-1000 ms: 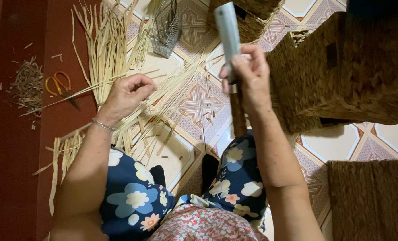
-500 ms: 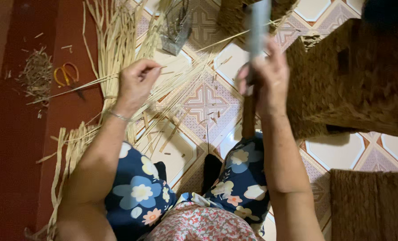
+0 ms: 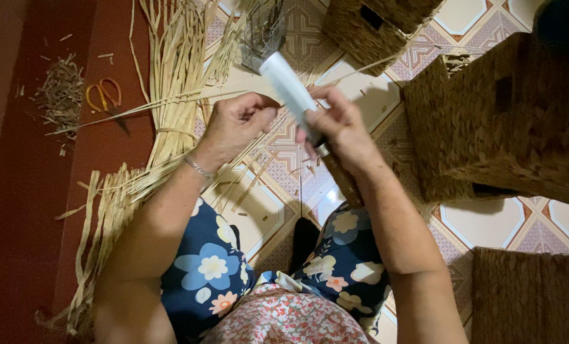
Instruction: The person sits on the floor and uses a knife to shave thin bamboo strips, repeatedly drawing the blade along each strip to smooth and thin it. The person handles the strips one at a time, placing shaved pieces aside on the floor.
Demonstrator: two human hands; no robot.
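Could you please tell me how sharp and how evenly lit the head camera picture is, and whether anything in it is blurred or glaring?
Head view: the knife blade is smeared pale with glare; the left hand and right hand look fairly sharp; the red floor at the left falls into dimness; the woven baskets cast dark shadows on the tiles; the edges bow slightly.

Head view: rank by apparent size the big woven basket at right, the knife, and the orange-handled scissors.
1. Woven basket, largest.
2. Knife in the right hand; nearer the camera, so its rank is unsure.
3. Scissors, smallest.
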